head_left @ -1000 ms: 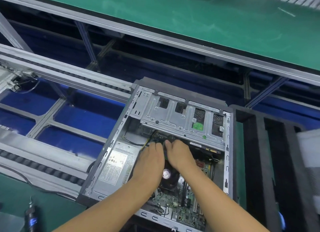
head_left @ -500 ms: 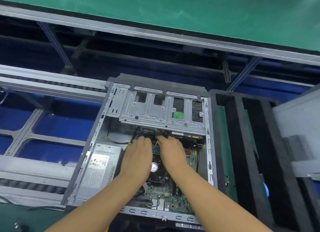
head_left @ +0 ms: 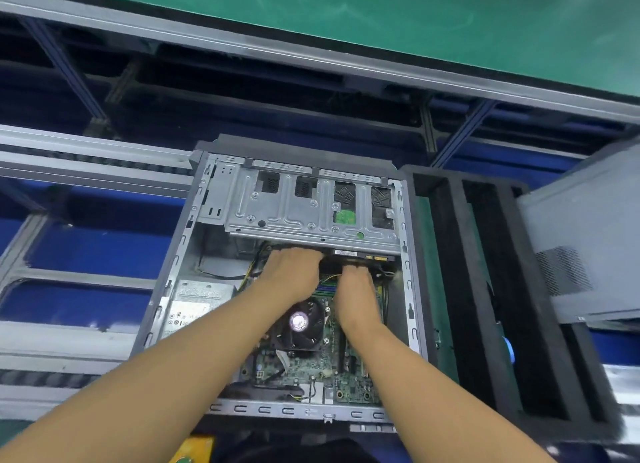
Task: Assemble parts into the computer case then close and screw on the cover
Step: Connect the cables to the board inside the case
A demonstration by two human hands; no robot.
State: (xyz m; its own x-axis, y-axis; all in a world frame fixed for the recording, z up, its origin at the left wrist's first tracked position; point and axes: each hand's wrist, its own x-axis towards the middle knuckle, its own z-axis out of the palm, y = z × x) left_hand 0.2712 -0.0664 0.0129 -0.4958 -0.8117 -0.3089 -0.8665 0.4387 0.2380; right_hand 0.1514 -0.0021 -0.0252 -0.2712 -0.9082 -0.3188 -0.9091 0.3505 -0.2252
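The open grey computer case [head_left: 180, 275] lies on its side in the middle of the view. Inside are a silver drive cage [head_left: 277, 213], a power supply [head_left: 194, 306], a black CPU fan [head_left: 299, 322] and the green motherboard [head_left: 311, 365]. My left hand [head_left: 294, 272] and my right hand [head_left: 356, 289] are both inside the case just below the drive cage. Their fingers curl down among black and yellow cables [head_left: 329, 277]. The fingertips are hidden, so what they grip cannot be made out. The grey cover panel [head_left: 588, 241] rests at the right.
A black foam tray [head_left: 485, 289] with long slots stands right of the case. Conveyor rails [head_left: 86, 157] run along the left over blue panels. A green bench top [head_left: 381, 19] spans the back. A yellow object [head_left: 194, 445] shows at the bottom edge.
The view has swung so the case sits more centred and upright. Both hands stay under the drive cage; they have drawn slightly apart, showing a yellow wire between them.
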